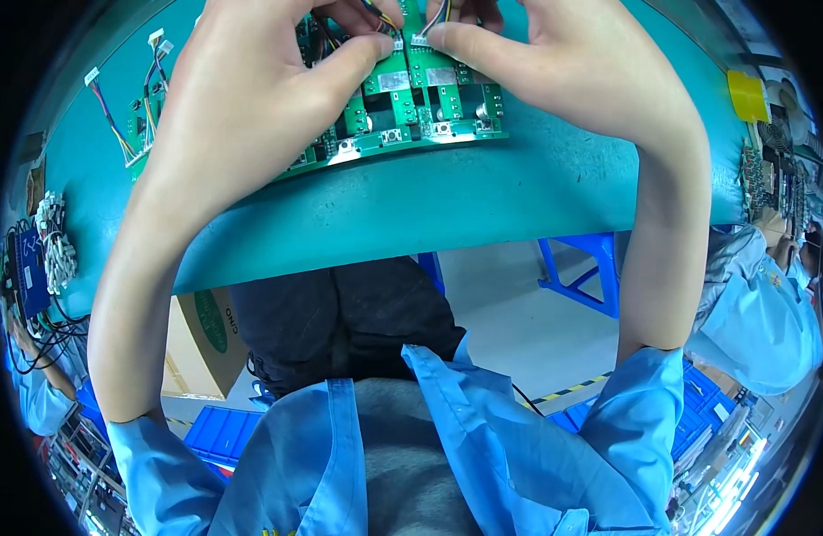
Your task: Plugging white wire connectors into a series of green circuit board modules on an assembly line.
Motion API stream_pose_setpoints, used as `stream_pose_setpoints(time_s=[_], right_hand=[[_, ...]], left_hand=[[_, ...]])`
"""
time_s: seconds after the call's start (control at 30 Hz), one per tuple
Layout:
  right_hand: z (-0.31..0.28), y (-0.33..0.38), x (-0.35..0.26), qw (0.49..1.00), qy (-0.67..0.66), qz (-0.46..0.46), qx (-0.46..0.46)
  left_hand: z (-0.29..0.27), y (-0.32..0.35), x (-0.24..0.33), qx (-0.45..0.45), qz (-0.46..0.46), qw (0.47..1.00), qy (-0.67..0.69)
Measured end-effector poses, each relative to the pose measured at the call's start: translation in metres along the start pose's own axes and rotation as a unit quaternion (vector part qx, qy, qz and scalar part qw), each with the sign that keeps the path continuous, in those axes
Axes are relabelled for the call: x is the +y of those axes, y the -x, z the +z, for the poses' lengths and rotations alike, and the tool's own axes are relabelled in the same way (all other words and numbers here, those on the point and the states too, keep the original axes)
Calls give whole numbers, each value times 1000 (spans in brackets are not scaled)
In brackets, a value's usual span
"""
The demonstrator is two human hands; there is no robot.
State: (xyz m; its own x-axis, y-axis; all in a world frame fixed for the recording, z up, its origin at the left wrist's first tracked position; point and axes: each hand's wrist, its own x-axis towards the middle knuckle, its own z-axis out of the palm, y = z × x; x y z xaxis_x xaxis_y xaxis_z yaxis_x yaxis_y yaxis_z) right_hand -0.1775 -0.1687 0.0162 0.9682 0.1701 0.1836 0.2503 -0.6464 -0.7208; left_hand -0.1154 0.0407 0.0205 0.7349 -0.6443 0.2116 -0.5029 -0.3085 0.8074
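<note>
Head view: my left hand [268, 89], 11 o'clock, fingers curled near coloured wires [380, 13], thumb tip at white connector [397, 43]. My right hand [590, 71], 1 o'clock, thumb tip by second white connector [419, 40], fingers bent behind; can't tell whether either set clamps on wires. Green circuit boards [443, 100] at 12 o'clock, side by side on teal table [519, 188], beneath both hands. Another wired board [143, 129], 10 o'clock. Yellow roll [748, 96], 2 o'clock.
</note>
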Motion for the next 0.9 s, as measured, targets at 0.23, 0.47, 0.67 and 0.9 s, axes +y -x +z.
stream_pose_setpoints(time_s=[0.23,0.47,0.67,0.9], right_hand=[[-11,6,-30,991,118,19,-61],[-10,10,-34,990,134,-15,-39],[-1,18,-25,972,198,-123,21],[4,23,-22,958,228,-169,40]], left_hand=[[8,3,-13,2,147,989,4],[9,7,-2,-1,101,994,34],[7,10,6,6,89,996,-15],[13,9,-7,12,159,987,29]])
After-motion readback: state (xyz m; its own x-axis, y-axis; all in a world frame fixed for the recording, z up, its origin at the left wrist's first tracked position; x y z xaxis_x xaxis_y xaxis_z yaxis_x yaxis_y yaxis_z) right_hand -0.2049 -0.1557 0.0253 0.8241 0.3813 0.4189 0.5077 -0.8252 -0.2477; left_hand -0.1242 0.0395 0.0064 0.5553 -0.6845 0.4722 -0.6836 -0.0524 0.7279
